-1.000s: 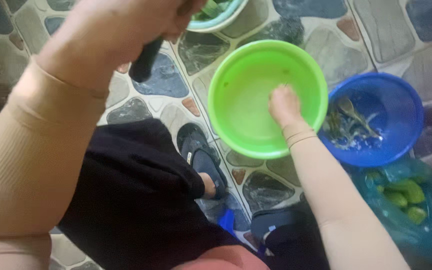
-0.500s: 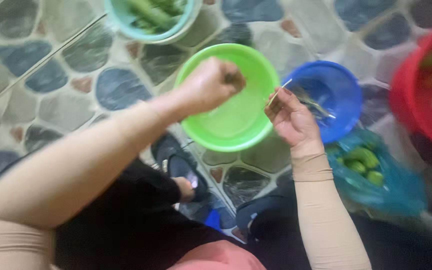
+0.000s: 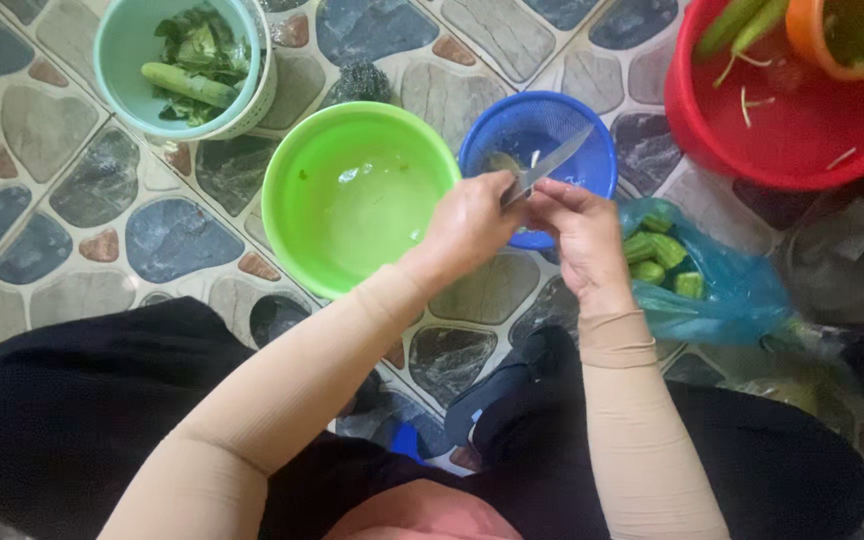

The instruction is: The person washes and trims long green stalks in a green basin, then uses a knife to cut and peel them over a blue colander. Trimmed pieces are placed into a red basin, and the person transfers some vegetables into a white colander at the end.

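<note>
My left hand (image 3: 467,228) is closed around the handle of a knife (image 3: 555,160), whose grey blade points up and to the right over the blue basket (image 3: 592,135). My right hand (image 3: 580,238) meets it from the right, fingers curled and pinched against the base of the blade. Whether a small piece sits between those fingers is hidden. Both hands hover between the green bowl (image 3: 287,215) and the blue basket, above the stone floor.
A pale teal bucket (image 3: 112,55) with green scraps and a cucumber stands top left. A red basin (image 3: 802,150) with an orange bowl is top right. A blue plastic bag (image 3: 742,295) of cut green vegetables lies by my right forearm. My black-clad knees fill the bottom.
My right hand left the green bowl and both hands came together at the knife beside the blue basket. The camera view shifted, bringing the red basin and teal bucket into sight.
</note>
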